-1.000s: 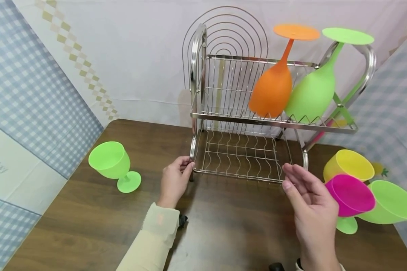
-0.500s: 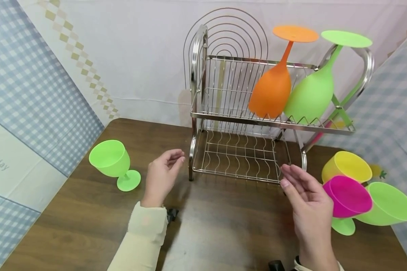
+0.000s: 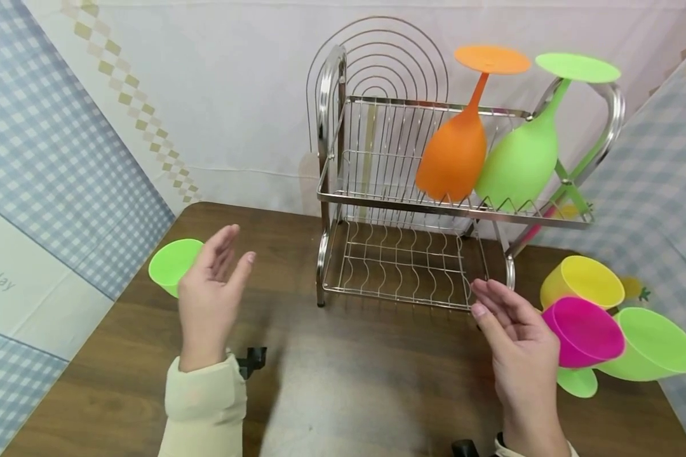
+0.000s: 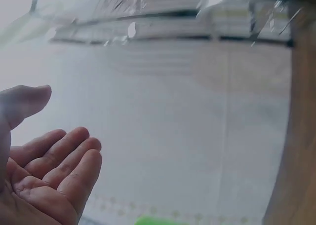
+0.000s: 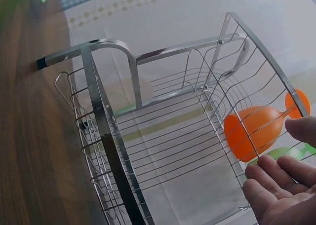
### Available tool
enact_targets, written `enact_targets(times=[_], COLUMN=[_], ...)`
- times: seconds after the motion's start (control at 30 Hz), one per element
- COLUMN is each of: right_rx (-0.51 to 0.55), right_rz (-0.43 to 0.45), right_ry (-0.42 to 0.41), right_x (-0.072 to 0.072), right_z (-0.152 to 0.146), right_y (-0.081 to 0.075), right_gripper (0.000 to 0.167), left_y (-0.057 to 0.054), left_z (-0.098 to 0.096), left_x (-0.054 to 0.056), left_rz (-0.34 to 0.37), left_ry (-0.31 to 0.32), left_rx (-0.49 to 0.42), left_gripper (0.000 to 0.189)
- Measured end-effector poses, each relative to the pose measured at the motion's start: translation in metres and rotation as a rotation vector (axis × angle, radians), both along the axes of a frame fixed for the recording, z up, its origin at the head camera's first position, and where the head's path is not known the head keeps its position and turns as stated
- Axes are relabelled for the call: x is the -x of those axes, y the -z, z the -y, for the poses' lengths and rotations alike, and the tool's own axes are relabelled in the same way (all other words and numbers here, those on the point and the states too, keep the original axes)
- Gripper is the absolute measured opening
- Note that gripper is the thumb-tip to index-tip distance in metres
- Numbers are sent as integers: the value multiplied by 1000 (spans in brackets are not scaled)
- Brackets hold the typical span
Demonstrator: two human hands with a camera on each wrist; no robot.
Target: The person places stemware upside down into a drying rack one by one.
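Note:
My left hand (image 3: 208, 304) hovers over the left of the table, its fingers and thumb spread apart with nothing between them. It partly covers a green plastic goblet (image 3: 170, 263), whose stem and foot are hidden behind it. My right hand (image 3: 523, 349) is held with bent, relaxed fingers by the lower right corner of a two-tier metal dish rack (image 3: 400, 295); whether the fingertips touch the wire I cannot tell. On the upper tier an orange goblet (image 3: 454, 152) and a green goblet (image 3: 520, 158) lean upside down, side by side.
Right of my right hand stand a magenta goblet (image 3: 585, 333), a yellow goblet (image 3: 589, 282) and another green goblet (image 3: 652, 346), close together near the table's right edge. A white cloth (image 3: 251, 114) hangs behind the brown wooden table (image 3: 343, 393).
My left hand has let go of the rack's lower left corner and moved left to the green goblet, its fingers opening. The right hand has stayed nearly in place.

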State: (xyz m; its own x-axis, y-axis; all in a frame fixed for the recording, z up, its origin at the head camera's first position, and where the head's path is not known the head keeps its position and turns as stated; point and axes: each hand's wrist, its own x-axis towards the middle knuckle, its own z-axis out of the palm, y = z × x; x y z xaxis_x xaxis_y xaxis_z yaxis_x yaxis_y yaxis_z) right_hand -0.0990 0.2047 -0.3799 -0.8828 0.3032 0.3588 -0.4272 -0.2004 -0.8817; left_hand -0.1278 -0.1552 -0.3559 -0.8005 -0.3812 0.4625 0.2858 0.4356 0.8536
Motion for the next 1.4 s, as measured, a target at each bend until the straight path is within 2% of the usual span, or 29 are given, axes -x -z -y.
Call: enact_targets(times=[0.1, 0.17, 0.27, 0.33, 0.43, 0.57, 0.67, 0.73, 0.87, 1.2, 1.4], right_rx=[-18, -25, -21, -9, 0, -34, -65, -81, -67, -21, -10], right_rz=[16, 18, 23, 30, 43, 53, 68, 76, 76, 59, 64], right_ry=[6, 6, 14, 24, 38, 35, 32, 34, 38, 37, 30], right_x=[-2, -2, -1, 0, 1, 2, 2, 2, 2, 2, 2], right_z=[-1, -1, -1, 0, 1, -1, -2, -3, -2, -2, -3], right_y=[1, 1, -1, -3, -6, -7, -7, -7, -6, -4, -2], right_gripper=[38, 38, 38, 38, 38, 38, 38, 39, 38, 36, 36], left_y=[-7, -11, -14, -13, -10, -6, -3, -2, 0, 0, -4], left_z=[12, 21, 35, 46, 59, 72, 76, 78, 78, 75, 70], left_x=[-7, -11, -13, -13, -15, -18, -17, -16, -12, -9, -9], left_rz=[-57, -91, -96, -30, 155, 390, 495, 538, 564, 548, 562], left_ry=[-83, -161, -289, -366, -419, -378, -315, -274, -239, -265, -194], left_rx=[-44, -80, -105, -78, -16, 56, 104, 142, 203, 210, 184], left_gripper=[47, 49, 55, 61, 78, 98, 106, 108, 102, 83, 82])
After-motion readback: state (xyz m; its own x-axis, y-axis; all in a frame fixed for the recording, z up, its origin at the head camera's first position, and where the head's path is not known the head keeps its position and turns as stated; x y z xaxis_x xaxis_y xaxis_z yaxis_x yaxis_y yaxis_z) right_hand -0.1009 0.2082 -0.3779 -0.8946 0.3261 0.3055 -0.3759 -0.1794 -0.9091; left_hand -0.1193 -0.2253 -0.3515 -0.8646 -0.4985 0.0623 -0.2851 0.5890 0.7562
